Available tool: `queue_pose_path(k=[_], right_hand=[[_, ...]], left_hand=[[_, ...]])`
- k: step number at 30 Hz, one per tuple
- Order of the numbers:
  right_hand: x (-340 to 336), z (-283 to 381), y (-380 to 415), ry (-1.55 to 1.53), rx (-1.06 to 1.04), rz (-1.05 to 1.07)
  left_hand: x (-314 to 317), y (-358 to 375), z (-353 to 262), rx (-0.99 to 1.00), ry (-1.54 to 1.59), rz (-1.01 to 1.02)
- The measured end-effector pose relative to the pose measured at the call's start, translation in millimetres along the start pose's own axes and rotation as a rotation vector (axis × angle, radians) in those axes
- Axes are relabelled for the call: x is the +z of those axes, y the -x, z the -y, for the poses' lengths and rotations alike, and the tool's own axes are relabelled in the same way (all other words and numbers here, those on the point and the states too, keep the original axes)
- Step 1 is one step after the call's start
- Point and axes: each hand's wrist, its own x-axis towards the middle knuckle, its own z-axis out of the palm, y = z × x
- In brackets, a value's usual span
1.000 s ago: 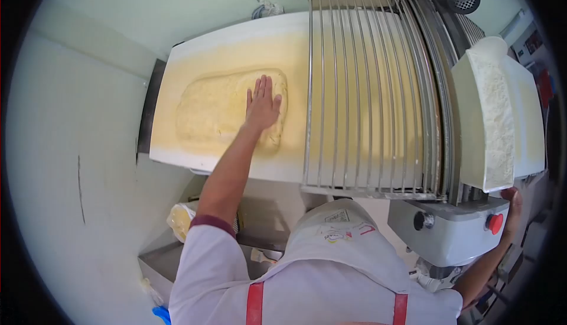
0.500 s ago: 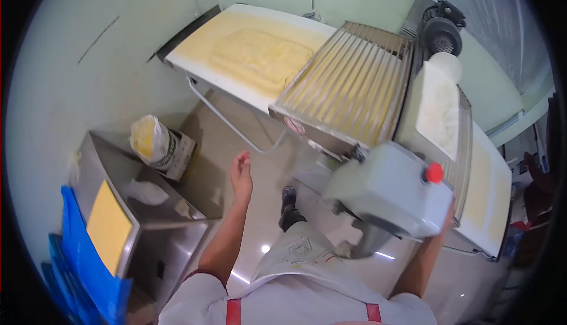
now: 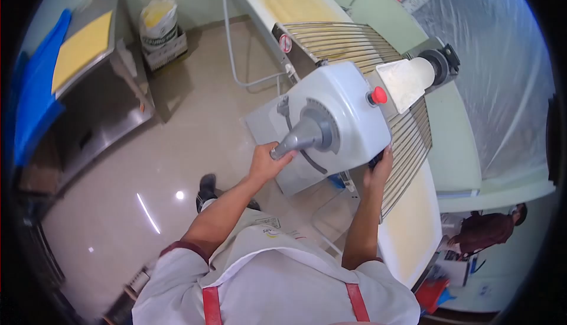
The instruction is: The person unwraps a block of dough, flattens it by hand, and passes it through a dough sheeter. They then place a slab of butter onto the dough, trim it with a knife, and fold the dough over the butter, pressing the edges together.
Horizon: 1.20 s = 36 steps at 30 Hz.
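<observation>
Left hand: the fingers of the left hand are wrapped around the free end of the lever
Right hand: the right hand is at the machine's edge, by the black knob; its fingers are partly hidden, so I cannot tell whether they clench the knob
Machine: the grey machine stands between the arms, the lever on its near face
Red button: the red button is on the machine, near the flour tray
Dough: the dough lies flat on the white belt, beyond the wire guard
Motor: the dark motor is just beside the tray
Bag: the bag stands in a box on the floor
Person: another person is at far right, well apart from both hands
</observation>
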Motion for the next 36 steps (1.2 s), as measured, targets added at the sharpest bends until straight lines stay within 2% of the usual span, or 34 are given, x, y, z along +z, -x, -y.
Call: queue_pose_path(k=[3,6,9,12,15,18,19,20,21,22,23,24,26,27,32,36], right_hand=[[-1.0,2.5,-1.6,0.004,-0.04,0.075],[-5.4,6.0,1.5,0.018,-0.039,0.177],[-7.8,7.1,-3.9,0.051,-0.058,0.258],[-7.6,7.9,-7.5,0.057,-0.062,0.272],[-10.0,7.3,-5.7,0.059,-0.058,0.284],[-10.8,3.2,-10.7,0.177,-0.085,0.19],[-20.4,-0.4,-16.5,0.201,-0.164,0.327],[-17.1,5.7,-14.2,0.199,-0.133,0.349],[-21.0,8.4,-18.4,0.478,-0.261,0.361],[-7.8,12.3,-6.8,0.321,-0.445,0.352],[-1.5,41.4,9.7,0.66,-0.769,0.289],[5.4,46.8,11.1,0.617,-0.955,0.318],[18.9,62.2,16.7,0.633,-1.019,0.615],[26.8,68.2,18.5,0.736,-1.079,0.701],[52.3,74.2,17.3,0.83,-1.026,0.698],[65.7,72.7,11.7,0.913,-1.041,0.753]], left_hand=[[21.8,23.1,-15.4,-0.249,0.166,-0.1],[18.1,30.4,-35.4,-0.359,0.196,-0.074],[17.6,31.2,-32.7,-0.358,0.185,-0.056],[20.0,27.1,-9.2,-0.223,0.394,0.014],[26.7,25.9,-6.2,-0.084,0.482,-0.084],[21.0,30.5,-14.2,-0.265,0.467,-0.007],[21.1,30.2,-13.3,-0.244,0.457,-0.013],[21.5,29.4,-12.2,-0.22,0.443,-0.015],[23.4,29.5,-11.9,-0.235,0.465,-0.038],[25.2,30.3,-11.4,-0.25,0.486,-0.064],[25.2,30.2,-10.8,-0.229,0.484,-0.039],[23.3,30.2,-9.7,-0.211,0.483,-0.015],[24.4,29.2,-8.2,-0.175,0.479,0.01],[25.4,28.5,-5.4,-0.155,0.479,0.009],[27.4,29.0,-8.9,-0.139,0.491,-0.001],[24.2,28.1,-4.7,-0.133,0.486,0.076]])
